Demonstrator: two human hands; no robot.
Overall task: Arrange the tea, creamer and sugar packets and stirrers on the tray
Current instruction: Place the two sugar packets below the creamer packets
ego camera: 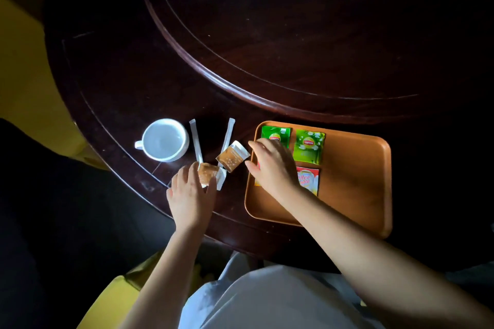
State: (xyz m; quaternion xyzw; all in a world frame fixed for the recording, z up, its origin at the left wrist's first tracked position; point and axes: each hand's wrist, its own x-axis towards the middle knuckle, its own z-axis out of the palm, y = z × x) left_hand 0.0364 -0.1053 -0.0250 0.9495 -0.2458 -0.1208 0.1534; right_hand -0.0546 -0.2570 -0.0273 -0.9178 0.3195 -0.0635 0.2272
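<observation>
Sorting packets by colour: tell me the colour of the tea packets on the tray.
Green tea packets, seen in the head view.

We cannot see all of the far-left green foil tea packet (275, 134): the right hand (272, 165) covers its near edge. That hand also hides most of a red-and-yellow packet (257, 183) at the left edge of the orange wooden tray (355, 189). The left hand (191, 197) covers the near part of a brown paper sugar packet (207, 175). Print on the packets is mostly too small to read.
</observation>
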